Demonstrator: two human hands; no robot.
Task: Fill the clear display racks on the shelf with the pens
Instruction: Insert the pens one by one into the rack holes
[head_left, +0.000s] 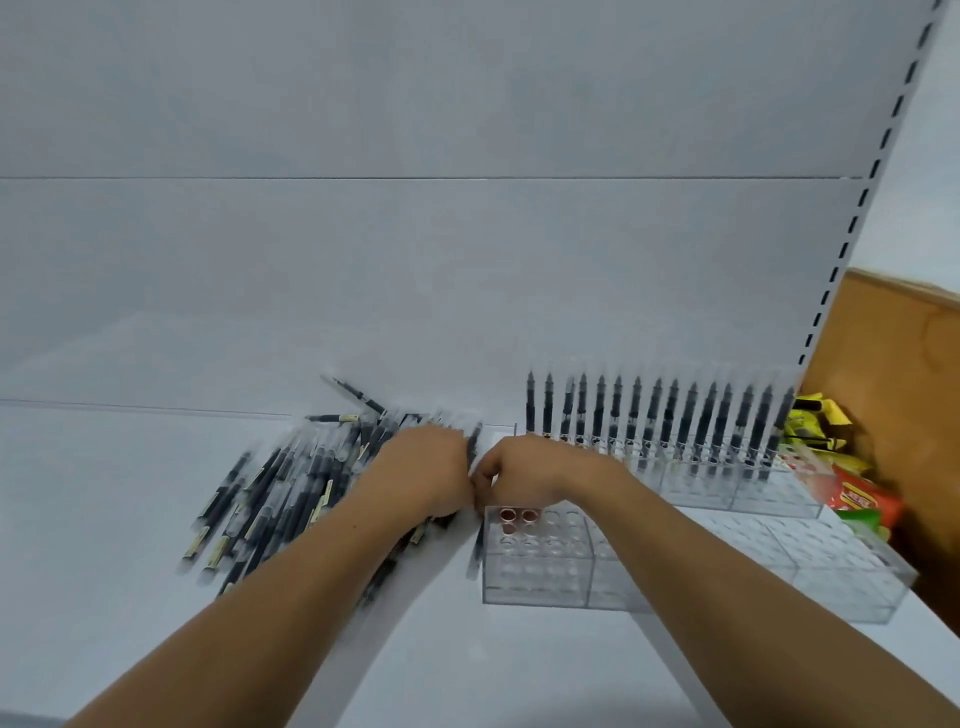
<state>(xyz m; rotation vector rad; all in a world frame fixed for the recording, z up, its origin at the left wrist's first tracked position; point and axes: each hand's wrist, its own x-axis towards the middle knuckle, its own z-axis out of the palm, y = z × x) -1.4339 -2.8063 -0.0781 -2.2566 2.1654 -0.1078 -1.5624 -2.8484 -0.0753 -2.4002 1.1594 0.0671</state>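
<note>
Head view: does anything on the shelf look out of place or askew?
Loose pens lie in a jumbled heap left of the racks, pointing different ways. One pen lies flat beside the front rack, on its left. The upright pens in the back rack stand straight.

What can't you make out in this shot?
Head view:
- Left hand: fingers smeared by motion; grip unclear.
- Right hand: fingers curl under the palm, hidden.
- Pens in the pile: labels blurred, unreadable.
- Front rack: middle hidden by the right forearm.
- Packets: blurred, print unreadable.
</note>
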